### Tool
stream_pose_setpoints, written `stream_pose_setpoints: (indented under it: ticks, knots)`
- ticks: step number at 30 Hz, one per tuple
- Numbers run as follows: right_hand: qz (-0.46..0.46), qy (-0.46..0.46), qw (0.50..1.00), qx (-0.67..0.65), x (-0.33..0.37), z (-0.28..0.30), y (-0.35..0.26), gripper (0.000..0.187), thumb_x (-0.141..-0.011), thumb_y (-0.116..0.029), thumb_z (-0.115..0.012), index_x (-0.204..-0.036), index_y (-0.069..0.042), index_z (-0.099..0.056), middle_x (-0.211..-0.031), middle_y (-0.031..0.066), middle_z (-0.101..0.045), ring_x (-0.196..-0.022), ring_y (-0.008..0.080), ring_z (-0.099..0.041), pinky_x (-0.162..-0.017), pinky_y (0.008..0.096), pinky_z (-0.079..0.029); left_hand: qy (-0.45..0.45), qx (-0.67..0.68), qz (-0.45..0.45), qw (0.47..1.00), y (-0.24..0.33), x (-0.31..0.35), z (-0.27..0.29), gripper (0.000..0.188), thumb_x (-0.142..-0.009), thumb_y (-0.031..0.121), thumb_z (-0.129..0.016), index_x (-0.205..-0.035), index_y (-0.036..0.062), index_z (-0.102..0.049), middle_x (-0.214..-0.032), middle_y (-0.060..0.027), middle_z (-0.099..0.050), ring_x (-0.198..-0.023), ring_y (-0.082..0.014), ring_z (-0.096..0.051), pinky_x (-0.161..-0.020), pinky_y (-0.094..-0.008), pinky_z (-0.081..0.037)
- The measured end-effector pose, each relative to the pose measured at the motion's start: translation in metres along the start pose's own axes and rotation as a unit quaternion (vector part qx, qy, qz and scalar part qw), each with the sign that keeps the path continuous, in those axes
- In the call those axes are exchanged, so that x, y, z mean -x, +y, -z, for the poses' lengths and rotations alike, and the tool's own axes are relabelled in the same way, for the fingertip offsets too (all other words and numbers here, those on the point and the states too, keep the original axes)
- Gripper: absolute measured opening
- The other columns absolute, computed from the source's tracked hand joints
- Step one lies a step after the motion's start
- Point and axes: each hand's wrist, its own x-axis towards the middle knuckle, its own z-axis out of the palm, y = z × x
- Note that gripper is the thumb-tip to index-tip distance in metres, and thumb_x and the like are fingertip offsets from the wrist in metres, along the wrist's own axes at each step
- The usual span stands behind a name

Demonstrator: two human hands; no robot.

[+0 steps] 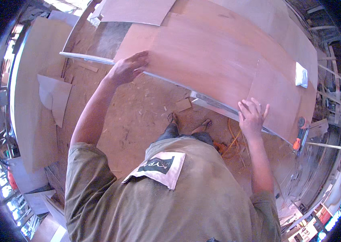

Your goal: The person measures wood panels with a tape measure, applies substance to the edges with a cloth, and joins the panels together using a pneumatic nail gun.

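Note:
A wide reddish-brown plywood sheet (202, 48) lies across the work surface in front of me. My left hand (129, 67) is at its near edge, fingers together over the top face and the thumb low at the edge, closed on the sheet. Farther right, my right hand (254, 115) rests on the sheet close to the same edge, its fingers spread and nothing held in them. A thinner panel (281, 92) appears to lie on the right part of the sheet. The undersides of both hands are hidden.
A tool with an orange-and-black handle (298, 137) lies at the sheet's right corner, and a white packet (301, 75) sits above it. Another board (138, 10) overlaps the far left. Large panels (37, 97) stand leftward. An orange cord (231, 139) and wood scraps (184, 105) lie on the floor.

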Motion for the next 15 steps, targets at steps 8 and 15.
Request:
stream_pose_setpoints:
  ticks: [8, 15]
  knots:
    - [0.017, 0.015, 1.000, -0.012, -0.004, 0.004, 0.001, 0.036, -0.073, -0.019, -0.076, -0.108, -0.025, -0.071, -0.118, -0.0067, -0.059, -0.124, 0.0204, -0.047, -0.113, 0.0654, -0.013, -0.057, -0.055, 0.055, 0.995, 0.029, -0.011, 0.014, 0.038, -0.076, 0.012, -0.071, -0.114, 0.0135, -0.066, -0.142, -0.0104, -0.047, -0.125, -0.0309, -0.051, -0.103, -0.0417, -0.046]
    - [-0.131, 0.089, 0.982, -0.105, 0.023, 0.024, 0.079, 0.054, -0.072, -0.028, -0.079, -0.123, -0.017, -0.063, -0.126, 0.0074, -0.058, -0.124, 0.0273, -0.048, -0.114, 0.0529, -0.023, 0.116, -0.122, -0.037, 0.985, 0.142, -0.077, -0.026, 0.060, -0.076, 0.041, -0.074, -0.123, 0.0062, -0.061, -0.142, -0.0178, -0.046, -0.136, -0.0335, -0.039, -0.114, -0.0509, -0.026]
